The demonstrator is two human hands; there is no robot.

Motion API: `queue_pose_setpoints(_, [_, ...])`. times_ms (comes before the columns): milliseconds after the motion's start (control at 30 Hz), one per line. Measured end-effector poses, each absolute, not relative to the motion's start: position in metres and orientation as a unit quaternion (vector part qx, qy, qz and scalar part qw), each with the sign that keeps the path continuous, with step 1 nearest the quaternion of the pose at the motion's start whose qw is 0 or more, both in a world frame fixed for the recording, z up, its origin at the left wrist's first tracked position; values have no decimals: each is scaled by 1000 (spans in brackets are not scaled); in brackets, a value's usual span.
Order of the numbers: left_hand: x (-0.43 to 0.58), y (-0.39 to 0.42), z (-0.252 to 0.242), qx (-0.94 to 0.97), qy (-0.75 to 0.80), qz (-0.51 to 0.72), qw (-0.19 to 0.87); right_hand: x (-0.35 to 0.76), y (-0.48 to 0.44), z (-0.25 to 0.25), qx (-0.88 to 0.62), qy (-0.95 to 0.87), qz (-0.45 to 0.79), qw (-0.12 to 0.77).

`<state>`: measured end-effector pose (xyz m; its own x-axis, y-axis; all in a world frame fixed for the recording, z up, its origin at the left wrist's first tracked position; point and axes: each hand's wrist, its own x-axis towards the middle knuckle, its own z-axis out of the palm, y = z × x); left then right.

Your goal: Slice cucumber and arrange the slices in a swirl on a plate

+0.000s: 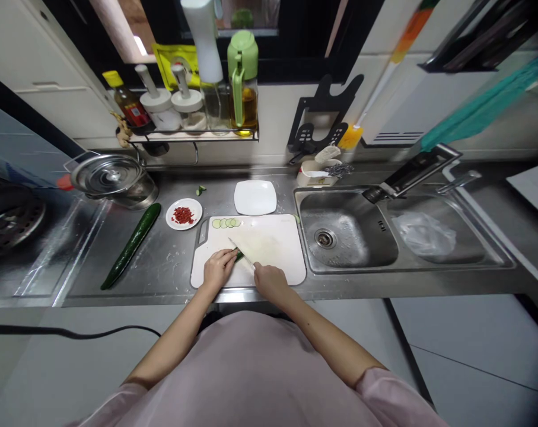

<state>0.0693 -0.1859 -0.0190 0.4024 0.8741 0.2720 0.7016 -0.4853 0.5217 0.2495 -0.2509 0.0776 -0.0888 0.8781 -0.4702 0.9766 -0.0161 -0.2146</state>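
On the white cutting board (286,267), my left hand (219,270) is closed on a piece of cucumber (239,255), most of which its fingers hide. My right hand (271,280) grips a kitchen knife (242,254) by the handle. The thin blade points up and left, lying against the cucumber piece close to my left fingertips. Several pale cucumber slices (224,223) overlap in a row near the board's top left corner. Left of the board, a whole dark green cucumber (133,244) lies slantwise on the steel counter.
A small plate of red bits (184,214) and a white square plate (255,197) stand behind the board. Cucumber ends (200,190) lie farther back. A lidded steel pot (117,181) is at left, a sink (349,237) at right. Bottles (242,83) line a wall rack.
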Motion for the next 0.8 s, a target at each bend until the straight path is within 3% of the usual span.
queue_pose_setpoints(800, [66,-183,-22,826,469,262,172,241,-242,78,664,685,-289,85])
